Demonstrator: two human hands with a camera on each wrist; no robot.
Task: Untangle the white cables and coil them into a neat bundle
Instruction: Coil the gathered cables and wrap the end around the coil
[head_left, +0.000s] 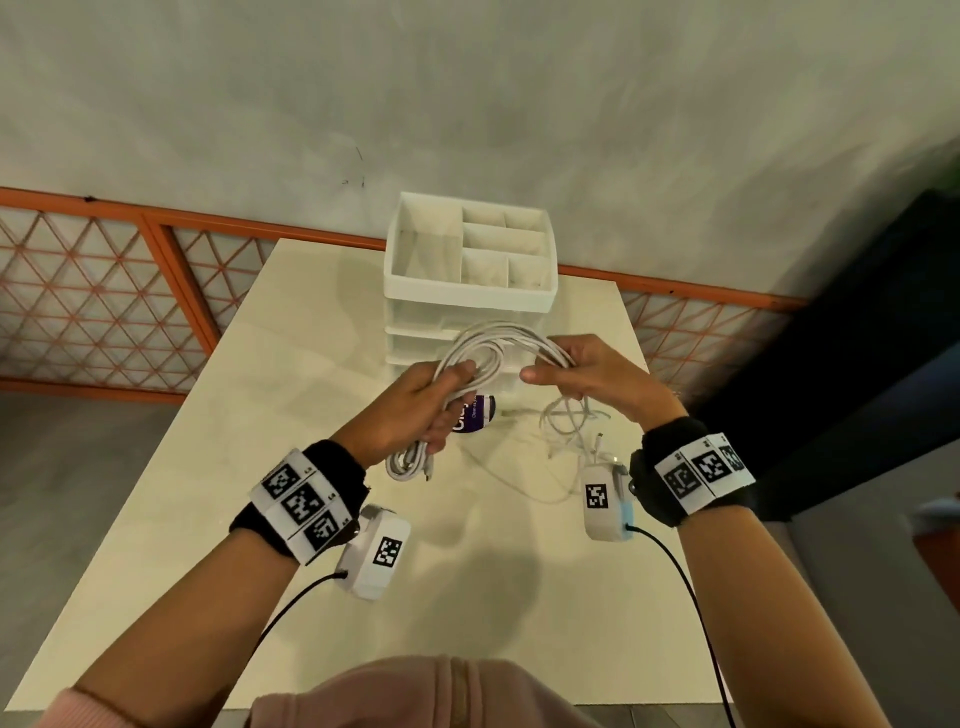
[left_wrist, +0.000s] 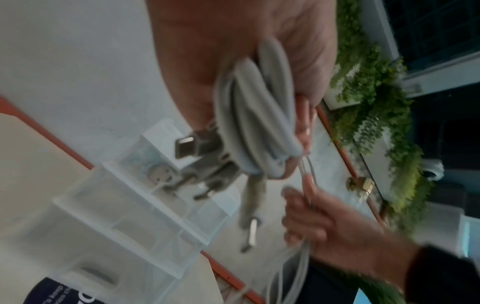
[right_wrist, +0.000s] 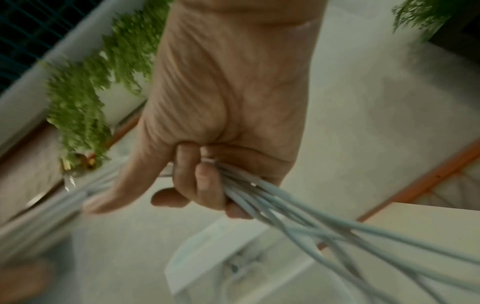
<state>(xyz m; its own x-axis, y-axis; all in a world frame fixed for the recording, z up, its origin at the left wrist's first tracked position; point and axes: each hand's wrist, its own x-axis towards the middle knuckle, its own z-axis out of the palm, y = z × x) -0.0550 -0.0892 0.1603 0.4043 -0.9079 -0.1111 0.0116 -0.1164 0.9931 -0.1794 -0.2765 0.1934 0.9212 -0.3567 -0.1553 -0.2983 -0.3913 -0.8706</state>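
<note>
A bundle of white cables (head_left: 496, 338) arches in the air between both hands, above the cream table (head_left: 208, 467). My left hand (head_left: 415, 410) grips one end of the loops, and a short folded tail with plugs (head_left: 410, 462) hangs below it. In the left wrist view the cables (left_wrist: 259, 123) lie folded in the palm with metal plugs (left_wrist: 189, 146) sticking out. My right hand (head_left: 576, 369) holds the other side, fingers curled round several strands (right_wrist: 259, 197). More loose white cable (head_left: 566, 421) lies tangled on the table under the right hand.
A white drawer organiser (head_left: 470, 260) with open top compartments stands at the table's far edge, right behind the hands. A purple-labelled round object (head_left: 475, 413) sits on the table below the left hand. An orange lattice railing (head_left: 104, 291) runs behind the table.
</note>
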